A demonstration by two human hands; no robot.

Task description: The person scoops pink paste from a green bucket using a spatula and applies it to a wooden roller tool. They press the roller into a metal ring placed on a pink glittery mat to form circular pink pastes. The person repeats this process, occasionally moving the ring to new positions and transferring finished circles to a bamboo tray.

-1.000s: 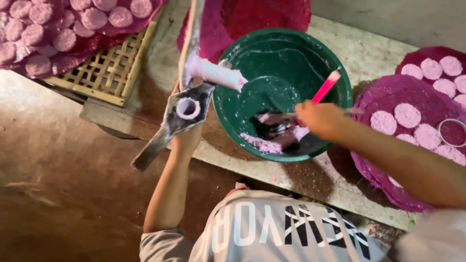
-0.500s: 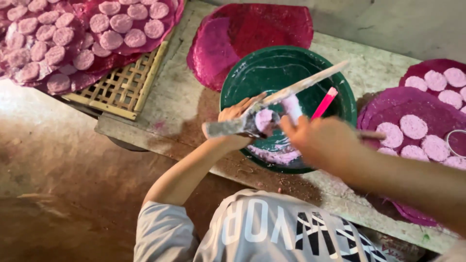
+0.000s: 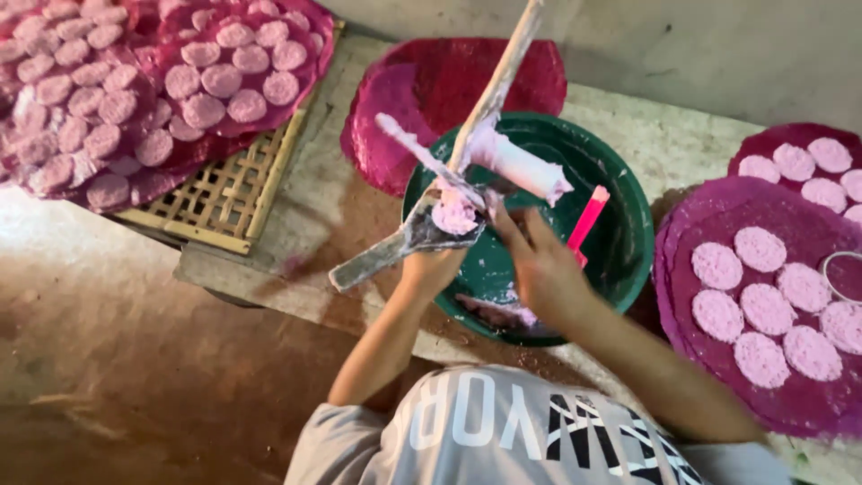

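Observation:
My left hand (image 3: 433,266) grips a paste-smeared metal press tool (image 3: 395,247) from below, above the near left rim of a green bowl (image 3: 628,207). A lump of pink dough (image 3: 455,214) sits in the tool's cup. The tool's long handle (image 3: 498,85) sticks up and away, with a white, dough-coated piece (image 3: 525,169) beside it. My right hand (image 3: 539,265) is over the bowl, its fingers stretched to the dough lump and touching it. A pink stick (image 3: 585,220) leans inside the bowl.
A woven bamboo tray (image 3: 224,193) at the upper left carries magenta cloth with several pink dough discs (image 3: 135,90). A bare magenta cloth (image 3: 449,85) lies behind the bowl. At the right, more discs (image 3: 763,296) and a metal ring (image 3: 840,269) lie on magenta cloth.
My left hand has brought the tool from left of the bowl to above its rim. My right hand has left the bowl's bottom and now touches the dough in the tool.

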